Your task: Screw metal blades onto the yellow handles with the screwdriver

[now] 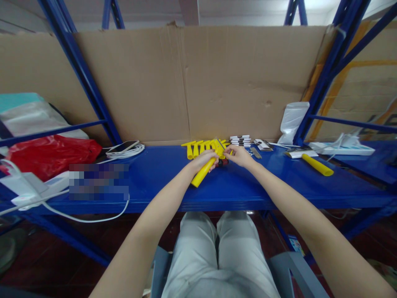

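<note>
My left hand (204,159) is wrapped round the handle of a yellow scraper (201,175). The handle's end points down toward me, and the scraper's head, with a greyish strip along it, slants up past the fingers. My right hand (238,155) is closed in a pinch at the right side of that head; what lies between its fingertips is too small to make out. Behind my hands several more yellow scrapers (194,150) stand in a row. Under the held scraper is a partly hidden red and black thing (222,162).
White-and-black packets (240,141) are stacked right of the row, with a flat grey piece (256,152) nearby. Farther right lie a yellow tube (317,164) and a white power strip (343,148). At left are a phone (123,146), coiled white cable and a red bag (51,154).
</note>
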`<state>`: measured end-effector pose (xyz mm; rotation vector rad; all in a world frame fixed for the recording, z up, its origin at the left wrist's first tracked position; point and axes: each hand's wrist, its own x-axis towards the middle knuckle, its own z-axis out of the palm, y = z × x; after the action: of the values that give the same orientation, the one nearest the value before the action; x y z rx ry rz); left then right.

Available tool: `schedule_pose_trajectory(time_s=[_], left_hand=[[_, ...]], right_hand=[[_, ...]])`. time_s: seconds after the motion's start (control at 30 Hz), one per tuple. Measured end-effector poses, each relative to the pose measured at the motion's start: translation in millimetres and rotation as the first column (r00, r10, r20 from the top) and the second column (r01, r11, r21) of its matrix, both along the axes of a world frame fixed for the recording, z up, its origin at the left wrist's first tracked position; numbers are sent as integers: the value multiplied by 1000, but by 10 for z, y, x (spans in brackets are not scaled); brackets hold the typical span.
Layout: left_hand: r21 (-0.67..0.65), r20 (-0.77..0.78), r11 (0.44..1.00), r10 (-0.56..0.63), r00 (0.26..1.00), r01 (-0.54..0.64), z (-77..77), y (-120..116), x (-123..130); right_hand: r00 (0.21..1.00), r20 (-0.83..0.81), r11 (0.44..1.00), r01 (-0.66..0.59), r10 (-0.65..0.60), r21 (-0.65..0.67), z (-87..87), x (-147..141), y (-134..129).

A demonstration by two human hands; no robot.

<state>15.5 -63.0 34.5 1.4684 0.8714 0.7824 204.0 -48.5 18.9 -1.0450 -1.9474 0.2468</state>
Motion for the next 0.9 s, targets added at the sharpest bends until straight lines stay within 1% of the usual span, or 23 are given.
schedule_pose_trajectory(time_s=[0.27, 0.43, 0.57, 0.8, 0.9], left_hand=[[-13, -41, 1000, 28, 999, -28, 7, -17, 19], [0, -76, 999, 40, 996, -40, 10, -34, 28], [26, -56, 998, 66, 996, -64, 0, -21, 28], [53, 8, 984, 172, 985, -172, 13, 32, 15], [50, 21, 978, 200, 980, -201, 17, 38, 3]], right_hand=[[999, 35, 1000, -11, 11, 14, -20, -10, 21], [997, 75, 1000, 11, -12, 20, -16, -16, 13], [995, 99, 999, 33, -35, 27, -18, -13, 9], [987, 129, 996, 92, -94, 20, -3, 8, 5], [985, 136, 994, 104, -106, 19, 10, 19, 2]])
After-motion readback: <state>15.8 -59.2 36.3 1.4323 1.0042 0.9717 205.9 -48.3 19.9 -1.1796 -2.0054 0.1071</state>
